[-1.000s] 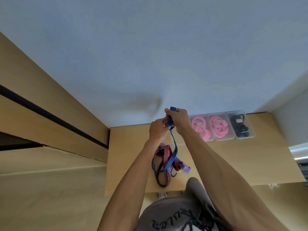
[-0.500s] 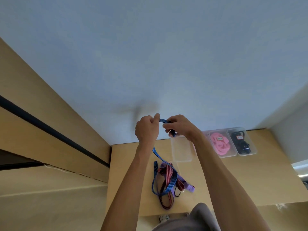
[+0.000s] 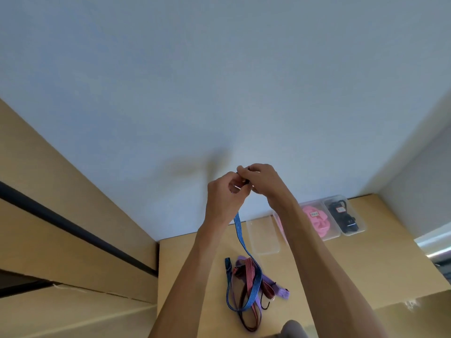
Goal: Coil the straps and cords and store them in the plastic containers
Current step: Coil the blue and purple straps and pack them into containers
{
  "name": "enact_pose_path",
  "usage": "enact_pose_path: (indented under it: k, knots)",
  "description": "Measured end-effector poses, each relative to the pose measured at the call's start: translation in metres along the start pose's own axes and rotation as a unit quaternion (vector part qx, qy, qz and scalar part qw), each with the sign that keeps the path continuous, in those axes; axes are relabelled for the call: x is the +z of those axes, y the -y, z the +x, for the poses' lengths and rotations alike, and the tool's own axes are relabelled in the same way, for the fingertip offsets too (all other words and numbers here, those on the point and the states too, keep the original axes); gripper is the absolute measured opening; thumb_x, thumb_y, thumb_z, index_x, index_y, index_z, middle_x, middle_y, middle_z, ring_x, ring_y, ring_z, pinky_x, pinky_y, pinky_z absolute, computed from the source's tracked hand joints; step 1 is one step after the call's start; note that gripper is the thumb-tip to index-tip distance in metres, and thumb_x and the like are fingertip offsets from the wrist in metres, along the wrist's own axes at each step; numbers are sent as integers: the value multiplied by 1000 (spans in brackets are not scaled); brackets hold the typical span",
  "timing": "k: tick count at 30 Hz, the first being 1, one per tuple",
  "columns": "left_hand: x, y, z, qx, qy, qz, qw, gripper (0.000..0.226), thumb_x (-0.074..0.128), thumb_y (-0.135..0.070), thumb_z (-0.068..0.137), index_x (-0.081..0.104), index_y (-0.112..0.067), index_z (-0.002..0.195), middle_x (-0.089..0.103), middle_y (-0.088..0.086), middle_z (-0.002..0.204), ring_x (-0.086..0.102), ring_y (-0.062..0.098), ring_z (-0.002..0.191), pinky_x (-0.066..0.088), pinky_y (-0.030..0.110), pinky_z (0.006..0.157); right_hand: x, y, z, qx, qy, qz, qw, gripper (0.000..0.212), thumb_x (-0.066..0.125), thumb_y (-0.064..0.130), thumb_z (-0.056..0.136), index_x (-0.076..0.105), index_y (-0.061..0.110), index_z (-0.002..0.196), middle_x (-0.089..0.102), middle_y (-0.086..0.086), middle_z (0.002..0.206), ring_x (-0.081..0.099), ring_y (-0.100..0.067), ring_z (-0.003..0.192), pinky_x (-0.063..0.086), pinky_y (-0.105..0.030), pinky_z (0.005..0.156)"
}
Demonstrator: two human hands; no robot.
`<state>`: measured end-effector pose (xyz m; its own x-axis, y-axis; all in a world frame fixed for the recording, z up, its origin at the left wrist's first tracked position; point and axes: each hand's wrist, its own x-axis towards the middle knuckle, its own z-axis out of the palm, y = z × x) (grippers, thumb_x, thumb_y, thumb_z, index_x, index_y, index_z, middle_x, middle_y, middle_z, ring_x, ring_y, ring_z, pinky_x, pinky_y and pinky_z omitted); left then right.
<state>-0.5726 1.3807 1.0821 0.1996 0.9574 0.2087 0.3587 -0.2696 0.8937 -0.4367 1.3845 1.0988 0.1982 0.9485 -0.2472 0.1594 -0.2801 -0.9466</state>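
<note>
Straps lie in a tangle on the wooden table (image 3: 366, 264) — red (image 3: 249, 274), purple (image 3: 275, 286) and blue (image 3: 240, 235), the blue one rising to the raised hands. Four clear containers line the wall: one empty (image 3: 262, 237), two with pink coils (image 3: 317, 222), one with black cord (image 3: 345, 217). Left hand (image 3: 225, 196) and right hand (image 3: 262, 180) both curl their fingers round the blue strap's upper end — touching each other.
</note>
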Motion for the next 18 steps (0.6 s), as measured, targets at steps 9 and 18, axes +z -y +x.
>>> enact_pose_path:
  k: [9,18]
  knots:
    - [-16,-18,15,-55,30,-198,978,23,55,-7,91,75,-19,97,70,0,82,58,17,59,53,27,60,-11,-11,-7,-18,47,171,984,60,35,69,95,73,24,109,72,5,116,63,-11,116,39,-37,103]
    - [-2,-33,33,-39,-178,6,983,16,65,1,85,71,-11,95,73,3,83,71,22,71,61,42,73,-26,-6,-10,-76,100,15,992,42,74,24,81,59,19,121,68,-11,95,66,-16,62,56,-29,62]
